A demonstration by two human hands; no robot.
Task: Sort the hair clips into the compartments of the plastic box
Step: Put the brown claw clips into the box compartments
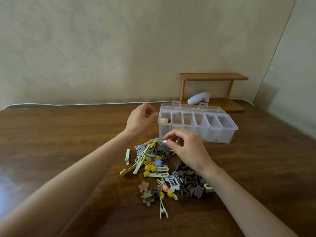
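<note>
while both bare forearms stretch over the dark brown wooden table [68, 134], the head view shows the clear plastic box [220, 135] standing on it beyond the hands, towards the right, with its clear hinged lid [191, 108] folded open behind it. six compartments run in a row along the box. the leftmost compartment [160, 132] holds a few small clips, a cream one above darker ones that show through the wall.

a mixed heap of pale green, yellow, blue and brown plastic hair clips [153, 161] lies on the table just in front of the box, between the two arms.

the left hand [140, 118] hangs just beside the box's left end, fingers curled, thumb and forefinger tips drawn together; whether anything sits between them i cannot tell. the right hand [186, 147] is over the far end of the heap, fingers bent, thumb and forefinger pinching the top clip [159, 140].

behind the box stands a low orange-brown wooden shelf [213, 76] with a white rounded plastic object [199, 98] under it. a thin white cable [77, 104] runs along the foot of the wall.
</note>
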